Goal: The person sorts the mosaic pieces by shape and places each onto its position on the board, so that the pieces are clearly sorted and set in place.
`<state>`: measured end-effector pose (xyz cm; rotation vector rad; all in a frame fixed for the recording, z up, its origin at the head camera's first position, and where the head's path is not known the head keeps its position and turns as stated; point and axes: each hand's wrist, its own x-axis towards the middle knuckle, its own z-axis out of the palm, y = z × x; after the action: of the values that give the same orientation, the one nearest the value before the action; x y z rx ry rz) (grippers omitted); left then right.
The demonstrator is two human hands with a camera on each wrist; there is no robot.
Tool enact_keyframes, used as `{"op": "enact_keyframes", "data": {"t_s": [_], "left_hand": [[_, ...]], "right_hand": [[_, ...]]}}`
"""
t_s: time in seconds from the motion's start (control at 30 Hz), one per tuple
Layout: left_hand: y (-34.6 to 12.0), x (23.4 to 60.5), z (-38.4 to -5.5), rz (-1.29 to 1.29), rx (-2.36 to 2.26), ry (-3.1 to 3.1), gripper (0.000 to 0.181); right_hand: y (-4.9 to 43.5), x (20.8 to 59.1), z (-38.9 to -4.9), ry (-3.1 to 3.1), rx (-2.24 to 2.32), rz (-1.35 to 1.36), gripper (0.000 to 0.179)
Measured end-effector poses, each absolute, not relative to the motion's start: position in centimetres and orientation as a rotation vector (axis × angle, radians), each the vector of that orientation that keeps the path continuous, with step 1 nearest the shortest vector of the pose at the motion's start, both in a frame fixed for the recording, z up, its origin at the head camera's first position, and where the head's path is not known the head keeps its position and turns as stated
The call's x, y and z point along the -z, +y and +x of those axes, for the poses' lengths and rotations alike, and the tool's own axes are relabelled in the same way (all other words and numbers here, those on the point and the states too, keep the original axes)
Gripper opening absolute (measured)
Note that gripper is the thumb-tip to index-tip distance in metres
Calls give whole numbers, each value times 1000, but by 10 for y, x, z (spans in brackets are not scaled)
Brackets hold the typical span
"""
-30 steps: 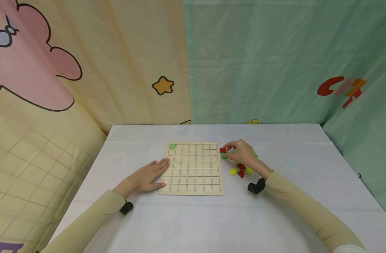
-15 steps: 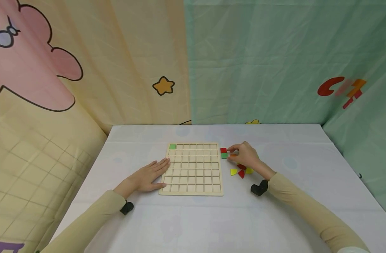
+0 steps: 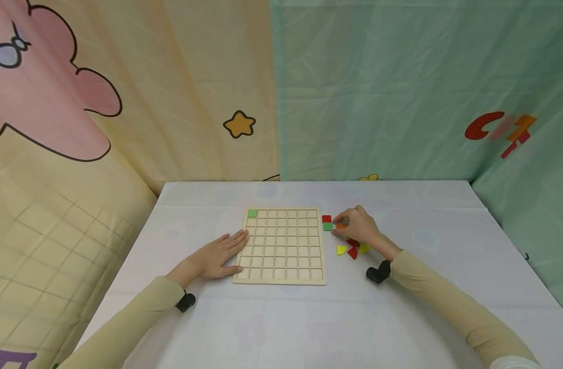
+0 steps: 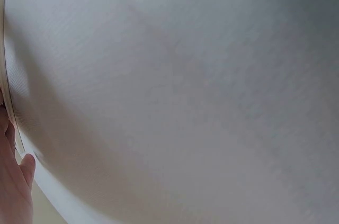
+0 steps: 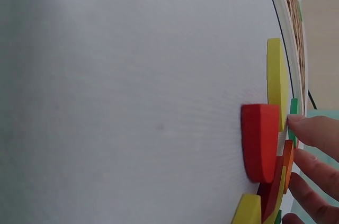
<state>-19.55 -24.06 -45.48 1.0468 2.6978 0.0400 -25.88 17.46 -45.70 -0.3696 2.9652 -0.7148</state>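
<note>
Flat on the left part of the wooden grid board (image 3: 277, 282) rests my left hand (image 3: 215, 256), fingers spread. In the left wrist view, that hand (image 4: 13, 181) shows only at the lower left edge. My right hand (image 3: 359, 225) is curled beside the board, its thumb and fingers around a small orange piece (image 3: 340, 225). The right wrist view shows the orange piece (image 5: 287, 166) at the fingers (image 5: 320, 171). A green square tile (image 3: 327, 226) lies just left of the fingertips, below a red tile (image 3: 326, 219). One light green tile (image 3: 252, 213) fills the board's top left cell.
Yellow pieces (image 3: 341, 250) and red pieces (image 3: 352, 253) lie loosely below the right hand. The right wrist view has a thick red piece (image 5: 259, 139) and a yellow piece (image 5: 274, 83) close up. A white cloth covers the table (image 3: 281, 323).
My right hand has drawn back to the right from the red and green tiles, uncovering them, and now sits at the orange piece. The left hand stays on the board.
</note>
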Motion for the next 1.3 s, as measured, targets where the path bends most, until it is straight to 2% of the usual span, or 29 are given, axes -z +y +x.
{"op": "enact_keyframes", "data": {"t_s": [1.3], "left_hand": [[-241, 457, -197, 1049, -18, 2692, 83]], "right_hand": [[171, 454, -259, 2975, 632, -385, 31]]}}
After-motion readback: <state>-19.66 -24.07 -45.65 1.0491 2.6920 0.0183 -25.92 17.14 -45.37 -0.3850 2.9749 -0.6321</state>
